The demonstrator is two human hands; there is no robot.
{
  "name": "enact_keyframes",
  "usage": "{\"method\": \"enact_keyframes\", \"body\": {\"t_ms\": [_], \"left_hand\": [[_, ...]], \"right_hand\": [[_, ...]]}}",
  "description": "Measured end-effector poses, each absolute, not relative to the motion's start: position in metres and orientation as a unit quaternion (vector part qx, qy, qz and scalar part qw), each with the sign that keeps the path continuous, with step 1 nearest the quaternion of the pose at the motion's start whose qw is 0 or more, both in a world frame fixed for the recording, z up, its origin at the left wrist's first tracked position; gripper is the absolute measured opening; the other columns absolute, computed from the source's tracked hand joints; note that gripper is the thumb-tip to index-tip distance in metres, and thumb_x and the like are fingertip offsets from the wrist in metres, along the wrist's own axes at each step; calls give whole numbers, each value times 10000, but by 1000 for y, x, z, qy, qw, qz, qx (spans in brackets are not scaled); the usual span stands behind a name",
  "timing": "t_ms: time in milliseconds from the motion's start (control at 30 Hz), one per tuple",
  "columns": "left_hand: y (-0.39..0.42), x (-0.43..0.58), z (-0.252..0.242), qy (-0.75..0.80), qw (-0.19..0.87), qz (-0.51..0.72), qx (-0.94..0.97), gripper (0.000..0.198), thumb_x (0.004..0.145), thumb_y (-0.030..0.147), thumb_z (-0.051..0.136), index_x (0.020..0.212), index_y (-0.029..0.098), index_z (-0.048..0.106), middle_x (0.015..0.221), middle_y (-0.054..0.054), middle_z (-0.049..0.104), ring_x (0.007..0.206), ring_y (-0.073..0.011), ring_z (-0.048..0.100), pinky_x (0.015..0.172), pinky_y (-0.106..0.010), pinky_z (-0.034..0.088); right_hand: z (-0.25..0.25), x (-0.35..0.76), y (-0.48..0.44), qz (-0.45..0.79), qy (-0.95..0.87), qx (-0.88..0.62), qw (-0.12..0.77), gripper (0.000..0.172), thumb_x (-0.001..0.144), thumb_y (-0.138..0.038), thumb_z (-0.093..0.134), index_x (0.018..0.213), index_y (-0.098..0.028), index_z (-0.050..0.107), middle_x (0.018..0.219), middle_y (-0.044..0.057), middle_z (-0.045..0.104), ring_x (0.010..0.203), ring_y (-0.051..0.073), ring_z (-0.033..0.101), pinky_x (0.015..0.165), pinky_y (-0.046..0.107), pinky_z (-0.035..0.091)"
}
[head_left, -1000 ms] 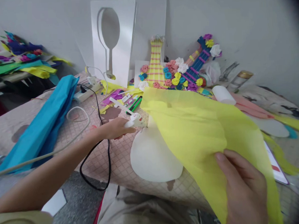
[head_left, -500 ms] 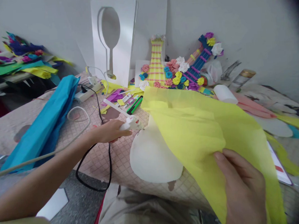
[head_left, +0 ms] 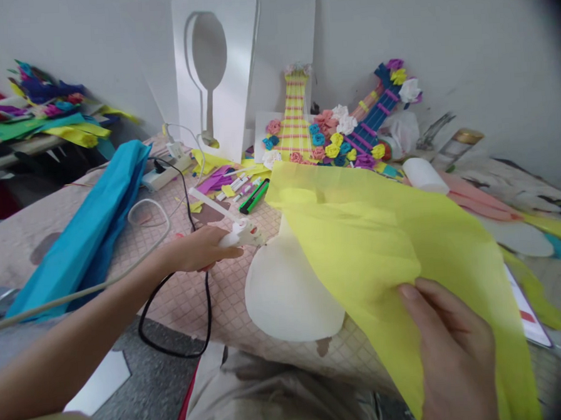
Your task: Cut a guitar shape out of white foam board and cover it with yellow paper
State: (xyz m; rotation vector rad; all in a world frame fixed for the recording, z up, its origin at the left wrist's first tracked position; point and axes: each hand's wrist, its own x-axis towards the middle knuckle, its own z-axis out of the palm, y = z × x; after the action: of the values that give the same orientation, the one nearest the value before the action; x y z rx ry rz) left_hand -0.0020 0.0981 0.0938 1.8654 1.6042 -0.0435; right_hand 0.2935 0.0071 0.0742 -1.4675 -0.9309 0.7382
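My left hand (head_left: 202, 246) is wrapped round a white glue gun (head_left: 241, 233), with a glue stick jutting from its back and its nozzle near the left edge of a white rounded cutout (head_left: 287, 291). The cutout lies on the table near its front edge. My right hand (head_left: 454, 345) pinches a large sheet of yellow crepe paper (head_left: 357, 237) between thumb and fingers and holds it up. The sheet's far left corner rests over the cutout's narrow upper part and hides it. A black cord (head_left: 208, 314) loops below my left hand.
Folded blue crepe paper (head_left: 79, 233) and a power strip (head_left: 165, 172) lie to the left. A green cutter (head_left: 255, 196) sits among paper scraps. Behind stand a white board with a cut-out shape (head_left: 240, 80) and flower-trimmed paper guitars (head_left: 294, 121). A white roll (head_left: 424, 176) lies right.
My left hand has drawn slightly left with the glue gun, away from the cutout's edge. My right hand still holds the yellow paper in nearly the same place.
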Motion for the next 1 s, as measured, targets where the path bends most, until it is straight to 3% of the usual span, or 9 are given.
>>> {"method": "enact_keyframes", "body": {"t_ms": [700, 1000], "left_hand": [[86, -10, 100, 634, 308, -56, 707, 386, 759, 535, 482, 569, 199, 484, 377, 15, 495, 345, -128, 458, 370, -231, 295], [82, -15, 104, 638, 349, -68, 683, 421, 729, 543, 506, 499, 192, 477, 348, 10, 472, 322, -118, 425, 363, -223, 311]], "right_hand": [[73, 293, 7, 319, -417, -624, 579, 218, 648, -421, 732, 680, -217, 660, 613, -9, 621, 585, 145, 561, 504, 236, 470], [69, 294, 8, 321, -420, -624, 575, 209, 658, -418, 732, 696, -226, 659, 614, -10, 617, 587, 146, 552, 502, 233, 462]]}}
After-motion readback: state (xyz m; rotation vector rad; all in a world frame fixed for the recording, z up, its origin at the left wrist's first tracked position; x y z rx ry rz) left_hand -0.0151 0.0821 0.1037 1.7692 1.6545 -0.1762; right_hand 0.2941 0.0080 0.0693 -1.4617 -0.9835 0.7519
